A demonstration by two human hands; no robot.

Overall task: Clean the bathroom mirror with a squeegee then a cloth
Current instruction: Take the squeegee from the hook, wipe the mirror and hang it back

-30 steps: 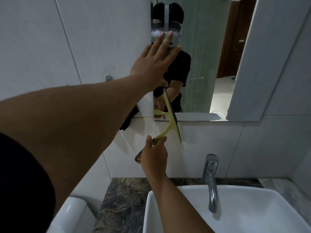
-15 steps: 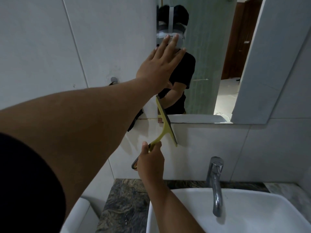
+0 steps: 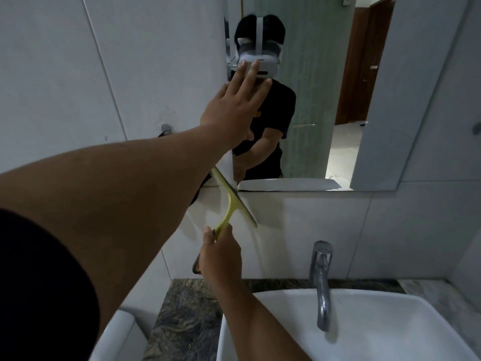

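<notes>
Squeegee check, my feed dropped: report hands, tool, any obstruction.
Left hand open, flat at mirror edge. Right hand gripping squeegee handle, blade on wall tile below mirror's corner. Faucet stands apart; nothing blocking.

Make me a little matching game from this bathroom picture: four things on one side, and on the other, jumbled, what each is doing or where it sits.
Things:
1. left hand
2. right hand
3. squeegee
4. tap

States or places:
A. stands at the back rim of the white basin
B. fingers spread flat, reaching up to the mirror's left edge
C. closed round a yellow-green handle
D. blade tilted across the mirror's lower left corner and the tiled wall below

Pairs: 1-B, 2-C, 3-D, 4-A
</notes>
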